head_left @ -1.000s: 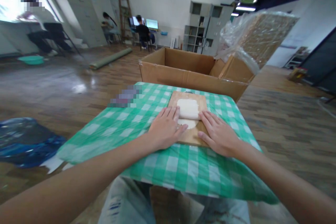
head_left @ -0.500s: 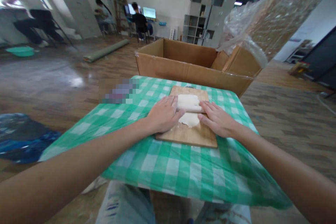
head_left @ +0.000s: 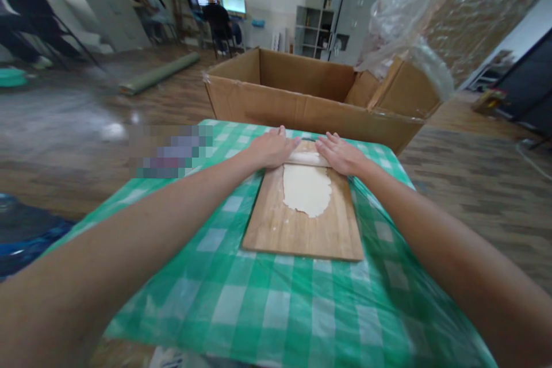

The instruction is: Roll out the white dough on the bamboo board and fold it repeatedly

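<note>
Both hands are laid flat on a rolling pin [head_left: 307, 158] at the far end of the wooden board [head_left: 302, 236], upper centre of the frame. The left hand [head_left: 271, 149] is on its left end, the right hand [head_left: 340, 154] on its right end. Neither grip is closed: fingers are stretched out and palms pressed down on the pin. Dough [head_left: 307, 190] is spread thin on the board, mid frame, just below the pin. The board is set on the green-checked worktop [head_left: 259, 310], and an open cardboard box [head_left: 302, 103] is seen behind it.

Step judged: rolling out, with the outward stroke at its limit. A return stroke would call for even palm pressure, with the pin drawn back over the sheet and kept on the board.

Against the frame half a second back, the pin was over the middle of the dough and only a short patch showed below it. Now the sheet is seen longer and flatter, and the arms are reached further out.
</note>
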`<state>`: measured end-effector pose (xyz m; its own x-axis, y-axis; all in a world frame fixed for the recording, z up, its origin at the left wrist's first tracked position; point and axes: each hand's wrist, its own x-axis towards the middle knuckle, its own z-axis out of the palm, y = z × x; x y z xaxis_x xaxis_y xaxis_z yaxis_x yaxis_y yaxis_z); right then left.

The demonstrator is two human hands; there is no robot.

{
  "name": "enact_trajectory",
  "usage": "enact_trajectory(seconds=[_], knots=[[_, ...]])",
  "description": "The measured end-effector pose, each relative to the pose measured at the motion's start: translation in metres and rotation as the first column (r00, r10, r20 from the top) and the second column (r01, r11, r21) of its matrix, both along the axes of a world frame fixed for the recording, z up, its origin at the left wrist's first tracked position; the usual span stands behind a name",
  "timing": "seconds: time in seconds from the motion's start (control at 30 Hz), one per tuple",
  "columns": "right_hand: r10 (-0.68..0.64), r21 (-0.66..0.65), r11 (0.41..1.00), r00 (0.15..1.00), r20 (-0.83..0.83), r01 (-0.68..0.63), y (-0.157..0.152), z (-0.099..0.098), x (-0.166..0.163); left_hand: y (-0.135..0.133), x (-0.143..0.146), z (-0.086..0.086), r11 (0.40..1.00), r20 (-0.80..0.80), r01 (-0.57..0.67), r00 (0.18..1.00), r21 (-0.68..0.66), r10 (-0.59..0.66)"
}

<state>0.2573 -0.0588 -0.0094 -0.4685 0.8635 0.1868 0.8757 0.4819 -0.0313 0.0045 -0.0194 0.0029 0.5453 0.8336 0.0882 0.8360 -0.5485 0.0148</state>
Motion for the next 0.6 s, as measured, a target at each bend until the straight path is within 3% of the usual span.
enact_trajectory(seconds=[0.2,0.33,0.6], knots=[[-0.058,0.044,0.997,0.998,0.006,0.057,-0.047,0.01,-0.014,-0.045,-0.007,-0.001,0.987,0.036,0.017,0.999,0.162,-0.023],[-0.094,0.026,0.995,0.996,0.001,0.094,-0.092,0.015,-0.024,-0.081,-0.012,-0.004,0.98,0.077,-0.039,0.997,0.194,0.024],[-0.068,0.09,0.994,0.998,-0.016,0.07,-0.187,0.006,-0.035,-0.165,-0.04,-0.004,0.973,0.111,0.072,0.989,0.219,-0.098]])
